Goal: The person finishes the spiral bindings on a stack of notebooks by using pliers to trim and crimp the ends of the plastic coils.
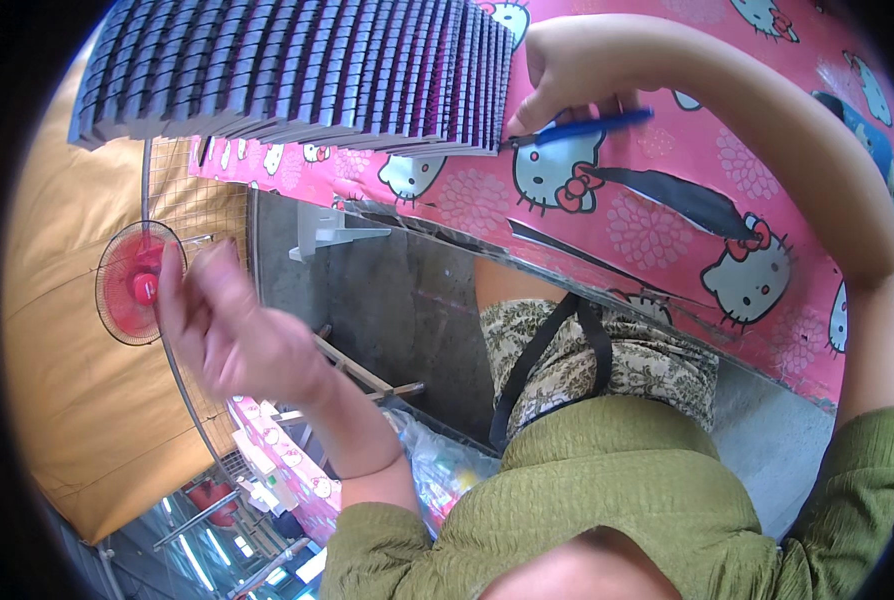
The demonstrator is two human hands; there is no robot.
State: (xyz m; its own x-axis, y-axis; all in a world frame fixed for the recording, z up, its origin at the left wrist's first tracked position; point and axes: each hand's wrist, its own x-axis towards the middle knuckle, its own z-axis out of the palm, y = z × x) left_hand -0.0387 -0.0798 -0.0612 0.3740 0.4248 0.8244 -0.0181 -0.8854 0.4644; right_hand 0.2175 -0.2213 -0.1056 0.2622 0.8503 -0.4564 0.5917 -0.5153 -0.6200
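Observation:
My right hand [585, 70] reaches onto the table from the right, beside the end of a long block of thin grey pieces [297, 75]. Dark slanted bands run along the pieces in close rows; their kind is unclear. Curled fingers of that hand hold a slim blue-handled tool [597, 127], its dark tip at the block's lower right corner. Whether it is a knife or a pen I cannot tell. My left hand [232, 330] is raised off the table, in front of a red fan, its fingers bent and smeared by motion. Nothing can be made out in it.
Pink patterned sheeting [657, 225] covers the table, with torn dark gaps near the front edge. A red fan [137, 285] stands at the left by a tan curtain [67, 400]. Below are a clear plastic bag [447, 460] and wooden bars [357, 362].

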